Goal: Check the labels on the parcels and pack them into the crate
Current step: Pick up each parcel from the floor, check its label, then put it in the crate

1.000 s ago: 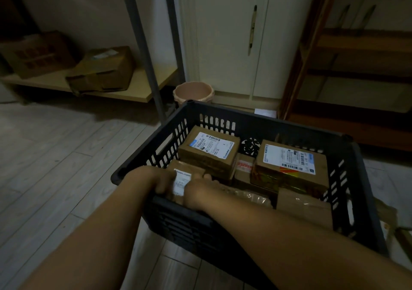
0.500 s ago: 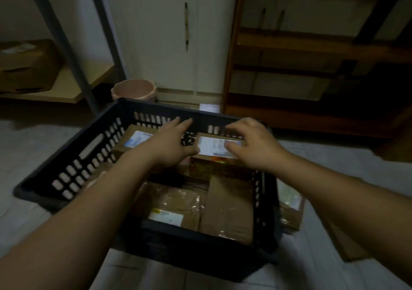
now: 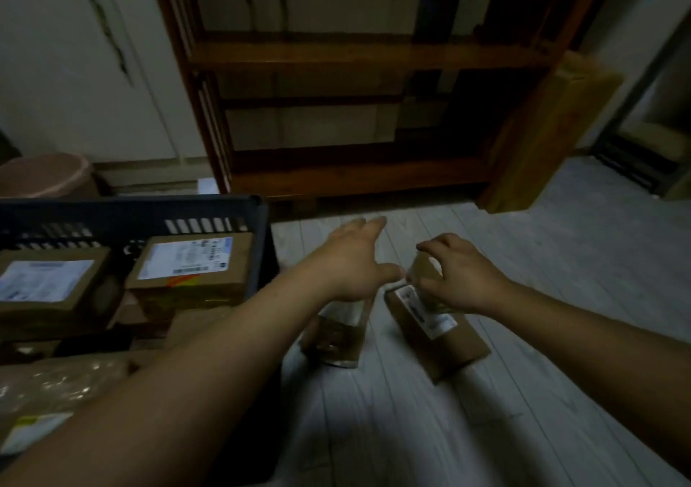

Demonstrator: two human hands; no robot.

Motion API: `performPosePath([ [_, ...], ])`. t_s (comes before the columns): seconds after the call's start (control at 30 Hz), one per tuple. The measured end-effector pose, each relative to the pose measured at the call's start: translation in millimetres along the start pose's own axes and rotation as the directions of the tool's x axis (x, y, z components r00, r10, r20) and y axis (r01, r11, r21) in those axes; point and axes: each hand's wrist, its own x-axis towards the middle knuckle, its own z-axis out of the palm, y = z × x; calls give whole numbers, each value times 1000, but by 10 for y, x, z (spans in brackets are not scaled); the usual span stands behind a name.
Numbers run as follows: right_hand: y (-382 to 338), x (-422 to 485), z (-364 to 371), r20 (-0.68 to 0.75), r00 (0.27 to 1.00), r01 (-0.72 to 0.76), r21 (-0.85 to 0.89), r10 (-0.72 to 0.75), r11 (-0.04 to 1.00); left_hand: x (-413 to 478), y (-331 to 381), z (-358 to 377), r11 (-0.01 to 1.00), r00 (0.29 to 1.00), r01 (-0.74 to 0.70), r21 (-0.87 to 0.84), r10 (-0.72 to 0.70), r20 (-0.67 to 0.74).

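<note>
Head view, dim room. A dark plastic crate sits on the floor at left, with several packed parcels inside, labels up. Just right of it, two more lie side by side on the floor. The left grip, fingers straight and holding nothing, reaches over the taped parcel. The right grip curls fingers and thumb round the far end of the labelled parcel. The step looks like a pick-up for a label check. It would go best by lifting that end, supporting underneath with the left grip, and tilting the label towards the light.
</note>
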Motion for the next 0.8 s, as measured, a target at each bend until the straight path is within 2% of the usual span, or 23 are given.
performPosePath([
  [0.1,422,-105,64,39,996,-77,37,76,996,320,191,489,996,995,76,-49,-72,74],
  [0.2,791,-138,185,40,983,-181,139,177,974,608,262,871,985,977,174,-8,-172,123],
  [0.27,1008,-101,265,48,976,-217,202,212,955,786,307,1041,970,964,231,-75,-217,156],
  [0.37,1274,24,364,82,961,-278,287,265,917,1040,350,1238,937,952,298,-183,-277,133],
  [0.53,1570,329,583,173,923,-384,479,345,789,1391,423,1549,882,941,335,-331,-295,167],
  [0.67,1660,472,778,298,860,-506,599,413,620,1570,453,1762,845,955,297,-446,-254,155],
  [0.77,1691,515,919,358,862,-507,583,359,635,1655,388,1899,747,936,352,-564,-285,207],
  [0.8,1691,510,951,366,867,-497,625,337,602,1670,364,1929,712,925,380,-590,-302,232],
])
